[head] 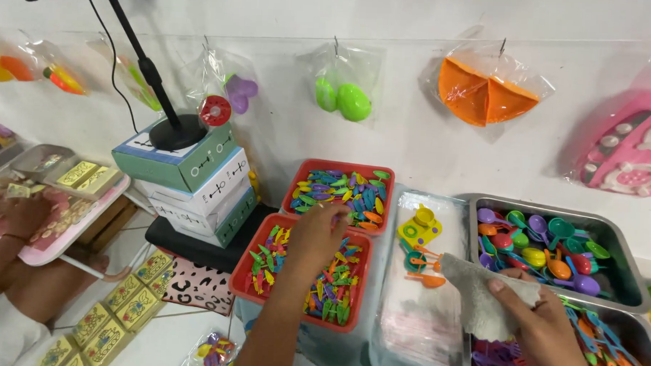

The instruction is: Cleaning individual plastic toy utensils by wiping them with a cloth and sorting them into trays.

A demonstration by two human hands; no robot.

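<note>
While my left grip (316, 233) pinches pieces over the near red tray (244, 280) and my right grip (533, 320) holds a cloth (473, 293), careless lifting could scatter them.

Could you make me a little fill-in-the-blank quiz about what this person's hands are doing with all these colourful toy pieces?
1. The left hand reaches over two trays whose colour is ____.
2. The right hand holds a grey ____.
3. The metal bin at the right holds toy ____ in many colours.
4. The bag hanging on the wall above that bin holds pieces coloured ____.

Missing words: red; cloth; spoons; orange
</note>
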